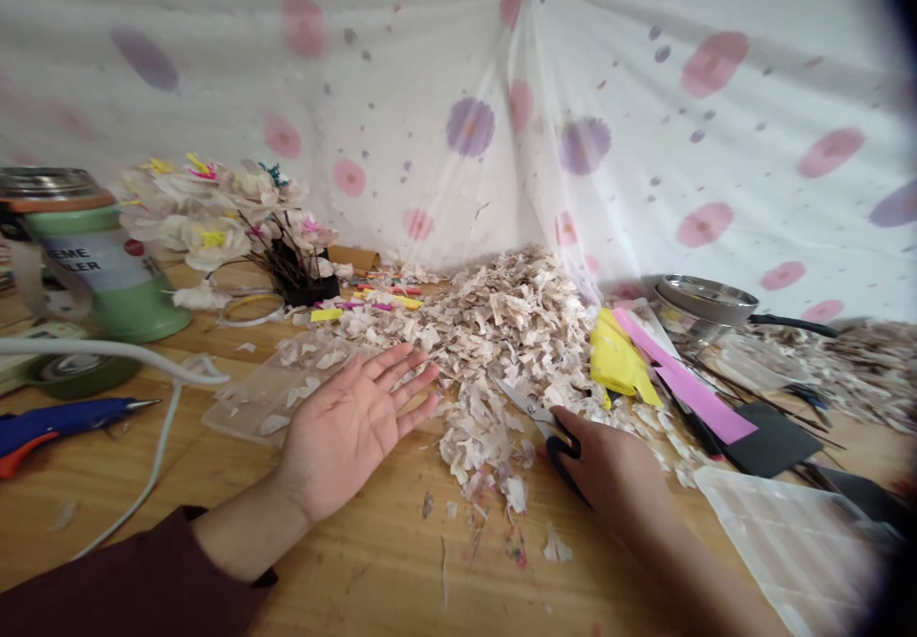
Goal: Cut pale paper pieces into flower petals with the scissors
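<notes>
My left hand (pixel 351 432) is held palm up above the wooden table, fingers stretched out and nothing in it. Black-handled scissors (pixel 534 410) are in my right hand (pixel 616 475), their blades pointing up and left over loose scraps. In front of both hands rises a large heap of whitish, petal-like scraps (pixel 512 317), which spills toward me across the wood. Beneath and behind my left fingers is a clear plastic lid or tray (pixel 247 408) with a few scraps on it.
At left are a green canister (pixel 136 274), a blue glue gun (pixel 72 424) with a white cord, and white handmade flowers (pixel 215 236). Yellow paper (pixel 620 360), a pink strip (pixel 702 398), a metal-topped jar (pixel 706 303) and a clear compartment box (pixel 788 541) lie at right.
</notes>
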Demonstrator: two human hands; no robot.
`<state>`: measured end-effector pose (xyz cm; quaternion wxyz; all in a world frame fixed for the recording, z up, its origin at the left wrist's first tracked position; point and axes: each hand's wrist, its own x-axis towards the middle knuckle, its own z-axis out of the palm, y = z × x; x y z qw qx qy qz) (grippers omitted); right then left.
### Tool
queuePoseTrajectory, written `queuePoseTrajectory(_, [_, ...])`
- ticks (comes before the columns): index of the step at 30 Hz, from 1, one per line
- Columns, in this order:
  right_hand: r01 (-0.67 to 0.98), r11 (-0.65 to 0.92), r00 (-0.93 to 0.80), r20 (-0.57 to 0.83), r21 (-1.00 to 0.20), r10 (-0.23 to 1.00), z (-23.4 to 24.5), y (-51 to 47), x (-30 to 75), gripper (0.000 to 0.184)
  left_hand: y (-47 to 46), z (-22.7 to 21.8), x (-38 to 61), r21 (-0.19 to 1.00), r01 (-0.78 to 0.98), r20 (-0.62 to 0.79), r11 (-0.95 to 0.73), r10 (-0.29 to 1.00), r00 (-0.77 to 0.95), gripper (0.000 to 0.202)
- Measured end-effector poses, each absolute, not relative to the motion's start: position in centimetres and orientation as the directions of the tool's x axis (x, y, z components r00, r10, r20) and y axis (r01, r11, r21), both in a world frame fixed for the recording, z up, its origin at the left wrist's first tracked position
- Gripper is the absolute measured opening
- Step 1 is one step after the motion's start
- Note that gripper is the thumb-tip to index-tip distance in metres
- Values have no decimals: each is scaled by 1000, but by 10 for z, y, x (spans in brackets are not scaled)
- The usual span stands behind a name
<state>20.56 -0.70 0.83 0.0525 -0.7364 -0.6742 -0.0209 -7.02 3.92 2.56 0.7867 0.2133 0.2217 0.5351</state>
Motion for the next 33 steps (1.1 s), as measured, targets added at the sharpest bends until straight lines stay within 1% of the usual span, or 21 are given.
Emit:
queuePoseTrajectory(4, [992,-117,121,82,-51,989,6,-5,207,24,39,25,-70,574,-744,-117,341,934,337,40])
queuePoseTrajectory(11, [994,-85,91,90,-66,992,6,-5,208,22,38,25,-70,589,-736,-103,333,935,340,38])
queuePoseTrajectory(18, [995,-63,71,113,-72,991,4,-5,209,19,39,23,-71,592,-730,-65,340,924,377,36])
queuePoseTrajectory(27, [995,-83,88,82,-63,993,5,-5,208,20,39,23,-72,599,-726,-63,339,923,379,37])
queuePoseTrajectory(33, [995,-69,76,96,-72,992,4,-5,209,19,38,23,-72,610,-721,-54,329,925,376,36])
